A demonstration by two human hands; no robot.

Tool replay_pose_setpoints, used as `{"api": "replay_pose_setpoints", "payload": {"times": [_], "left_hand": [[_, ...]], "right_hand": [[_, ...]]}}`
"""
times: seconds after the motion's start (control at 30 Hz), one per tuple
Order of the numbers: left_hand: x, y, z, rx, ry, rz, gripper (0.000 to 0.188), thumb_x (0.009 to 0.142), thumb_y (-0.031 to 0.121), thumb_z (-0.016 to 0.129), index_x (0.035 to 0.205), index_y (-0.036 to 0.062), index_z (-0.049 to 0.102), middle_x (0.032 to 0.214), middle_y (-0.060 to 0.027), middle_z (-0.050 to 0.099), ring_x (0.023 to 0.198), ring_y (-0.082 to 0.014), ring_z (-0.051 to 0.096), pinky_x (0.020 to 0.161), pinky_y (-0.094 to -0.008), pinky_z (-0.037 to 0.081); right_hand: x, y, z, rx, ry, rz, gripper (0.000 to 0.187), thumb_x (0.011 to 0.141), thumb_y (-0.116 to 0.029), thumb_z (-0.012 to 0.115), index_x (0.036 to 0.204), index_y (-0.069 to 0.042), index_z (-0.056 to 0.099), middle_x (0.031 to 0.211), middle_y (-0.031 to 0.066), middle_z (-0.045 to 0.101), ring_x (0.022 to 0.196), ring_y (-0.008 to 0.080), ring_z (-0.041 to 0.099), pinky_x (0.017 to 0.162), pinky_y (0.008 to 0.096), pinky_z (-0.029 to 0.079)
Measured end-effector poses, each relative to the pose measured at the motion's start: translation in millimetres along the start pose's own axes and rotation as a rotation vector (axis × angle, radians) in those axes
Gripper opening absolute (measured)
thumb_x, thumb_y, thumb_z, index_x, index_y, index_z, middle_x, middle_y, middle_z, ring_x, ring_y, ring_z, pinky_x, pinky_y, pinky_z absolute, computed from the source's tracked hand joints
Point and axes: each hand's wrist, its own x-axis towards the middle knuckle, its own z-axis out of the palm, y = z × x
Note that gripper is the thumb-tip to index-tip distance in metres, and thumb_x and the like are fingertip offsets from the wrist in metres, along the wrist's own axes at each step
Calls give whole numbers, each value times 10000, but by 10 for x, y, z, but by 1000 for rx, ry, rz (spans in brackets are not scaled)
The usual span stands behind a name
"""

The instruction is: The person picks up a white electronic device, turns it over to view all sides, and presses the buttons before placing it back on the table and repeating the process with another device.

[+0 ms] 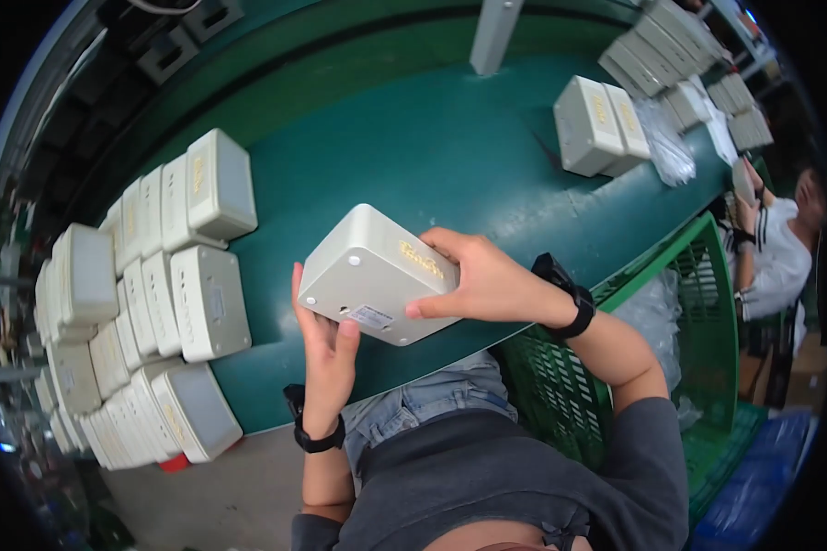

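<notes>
A cream-white plastic box-shaped device (372, 266) is held up over the near edge of the green table, tilted. The face turned toward me carries round pads at its corners, small holes and a white label; gold lettering runs along one side. My left hand (326, 354) grips its lower left corner, thumb on the labelled face and fingers behind. My right hand (487, 280) clasps the right end, its thumb on the same face and the other fingers over the gold-lettered side. Both hands are closed on the device. Its far face is hidden.
Several like devices (213, 303) stand in rows on the left. Two more (590, 127) sit at the far right beside clear plastic bags (663, 142). A green crate (721, 321) with plastic bags stands at my right. Beyond it, a co-worker (772, 239) holds a pale item.
</notes>
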Motion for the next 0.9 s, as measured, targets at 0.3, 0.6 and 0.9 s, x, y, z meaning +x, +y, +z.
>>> {"api": "replay_pose_setpoints", "payload": {"times": [0.3, 0.6, 0.9], "left_hand": [[-67, -49, -1, 101, -245, -53, 601, 1005, 384, 464, 1452, 11, 318, 1488, -198, 345, 1290, -347, 463, 1041, -438, 406], [-126, -53, -45, 117, -370, -104, 498, 984, 164, 507, 1428, 2, 346, 1478, -152, 381, 1299, -284, 465, 1066, -394, 376], [-74, 138, -237, 301, -98, 94, 371, 947, 43, 513, 1310, -29, 487, 1389, -164, 484, 1284, -269, 475, 1067, -385, 382]], "right_hand": [[157, 35, -1037, -659, 758, 35, 612, 728, -370, 734, 1061, 116, 568, 883, 272, 665, 812, 347, 681, 737, 391, 532], [12, 596, -1646, -911, 970, 161, 560, 722, -345, 712, 978, 134, 576, 845, 316, 652, 816, 421, 664, 759, 434, 529], [-232, 907, -2376, -1023, 1039, 266, 537, 729, -333, 725, 1021, 92, 579, 908, 285, 660, 867, 414, 654, 773, 456, 517]]}}
